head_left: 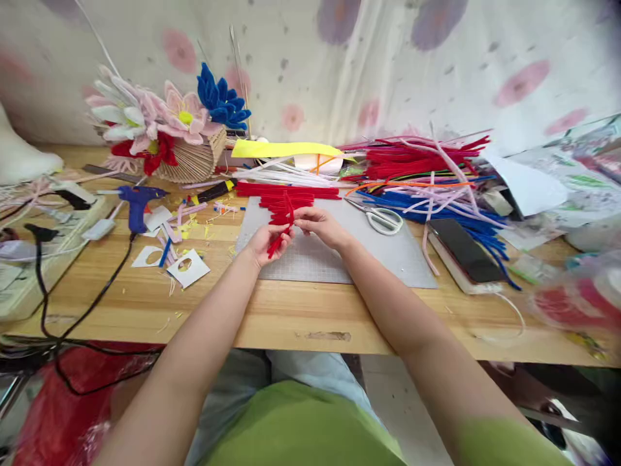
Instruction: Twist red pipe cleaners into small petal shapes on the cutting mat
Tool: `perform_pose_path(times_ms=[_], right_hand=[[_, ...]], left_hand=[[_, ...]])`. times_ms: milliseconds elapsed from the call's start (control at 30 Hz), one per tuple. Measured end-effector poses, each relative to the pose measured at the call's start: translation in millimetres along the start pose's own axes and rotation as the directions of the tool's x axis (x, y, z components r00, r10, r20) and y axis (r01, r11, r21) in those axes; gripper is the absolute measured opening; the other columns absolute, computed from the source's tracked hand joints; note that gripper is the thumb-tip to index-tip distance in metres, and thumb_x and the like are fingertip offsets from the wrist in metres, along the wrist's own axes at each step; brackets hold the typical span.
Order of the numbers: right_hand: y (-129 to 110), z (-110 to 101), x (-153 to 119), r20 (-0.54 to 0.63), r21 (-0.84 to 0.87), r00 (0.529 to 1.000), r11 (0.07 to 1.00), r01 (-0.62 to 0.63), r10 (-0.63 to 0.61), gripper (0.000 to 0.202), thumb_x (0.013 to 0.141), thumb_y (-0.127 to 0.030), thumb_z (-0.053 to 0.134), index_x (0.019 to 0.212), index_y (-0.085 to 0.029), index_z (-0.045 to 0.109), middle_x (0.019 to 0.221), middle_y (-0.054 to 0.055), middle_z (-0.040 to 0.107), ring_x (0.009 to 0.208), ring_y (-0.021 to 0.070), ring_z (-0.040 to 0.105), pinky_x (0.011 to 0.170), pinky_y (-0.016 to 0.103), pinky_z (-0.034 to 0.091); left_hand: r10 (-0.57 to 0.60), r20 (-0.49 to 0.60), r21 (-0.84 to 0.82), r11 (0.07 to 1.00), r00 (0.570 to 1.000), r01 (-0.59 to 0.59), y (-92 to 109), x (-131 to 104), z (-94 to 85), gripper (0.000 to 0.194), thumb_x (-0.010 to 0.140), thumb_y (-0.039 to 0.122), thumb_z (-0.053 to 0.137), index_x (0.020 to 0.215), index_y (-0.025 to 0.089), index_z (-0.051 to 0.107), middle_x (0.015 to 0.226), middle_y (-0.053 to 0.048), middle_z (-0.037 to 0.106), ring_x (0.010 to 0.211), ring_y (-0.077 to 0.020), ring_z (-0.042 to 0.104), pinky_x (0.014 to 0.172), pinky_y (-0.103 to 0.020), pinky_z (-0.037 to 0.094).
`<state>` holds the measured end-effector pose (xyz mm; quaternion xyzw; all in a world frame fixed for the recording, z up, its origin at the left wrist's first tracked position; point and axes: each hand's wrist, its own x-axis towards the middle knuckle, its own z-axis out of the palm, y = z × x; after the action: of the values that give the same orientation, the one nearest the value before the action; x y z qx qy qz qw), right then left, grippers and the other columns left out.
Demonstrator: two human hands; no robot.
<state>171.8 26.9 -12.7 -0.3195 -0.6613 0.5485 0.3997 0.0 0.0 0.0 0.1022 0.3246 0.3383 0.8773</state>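
Over the grey cutting mat point(334, 262), my left hand point(269, 243) is closed on a small bundle of red pipe cleaners point(275, 246), whose ends stick out below the fingers. My right hand point(315, 224) pinches a red strand at the upper right of that bundle, its fingertips close to the left hand's. Behind both hands lie cut red pipe cleaners point(291, 191) in rows, longer at the back and shorter toward the front. Scissors with white handles point(383, 221) rest on the mat to the right of my right hand.
A blue glue gun point(138, 204) with a black cord stands at left, near white cards point(189, 268) and scraps. Fuzzy flowers point(179, 113) are behind it. Pipe cleaner piles point(417, 158) lie at the back right. A phone point(463, 249) on a white box is at right.
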Motion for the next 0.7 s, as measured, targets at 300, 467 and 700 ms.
perform_pose_path(times_ms=[300,467,700], right_hand=[[-4,-13,1,0.059,-0.431,0.978,0.878,0.207,-0.202,0.037,0.075,-0.055,0.058,0.073,-0.017,0.058,0.082,0.004,0.053,0.078,0.0145,0.046,0.076,0.032,0.040],[-6,-15,0,0.134,-0.523,0.943,0.787,0.328,-0.304,0.038,0.078,-0.056,0.055,0.086,-0.020,0.063,0.104,0.008,0.058,0.104,0.0209,0.047,0.098,0.041,0.030],[-7,-4,-1,0.092,-0.180,0.991,0.977,0.114,-0.099,0.036,0.072,-0.051,0.062,0.083,-0.018,0.059,0.077,0.001,0.059,0.074,0.0132,0.052,0.074,0.030,0.043]], left_hand=[[-0.184,0.114,-0.119,0.973,0.976,0.198,-2,0,-2.4,0.020,0.090,0.018,0.038,0.080,0.011,0.054,0.065,-0.003,0.057,0.041,-0.0019,0.051,0.039,-0.008,0.043],[-0.158,0.118,-0.123,0.977,0.980,0.172,-3,1,-3.5,0.017,0.090,0.016,0.039,0.083,0.011,0.054,0.067,-0.002,0.056,0.044,-0.0021,0.052,0.042,-0.008,0.046],[-0.113,0.058,-0.021,0.993,0.992,0.115,-6,0,2.7,0.016,0.088,0.015,0.043,0.080,0.011,0.056,0.067,-0.002,0.056,0.040,0.0009,0.045,0.033,-0.005,0.033]])
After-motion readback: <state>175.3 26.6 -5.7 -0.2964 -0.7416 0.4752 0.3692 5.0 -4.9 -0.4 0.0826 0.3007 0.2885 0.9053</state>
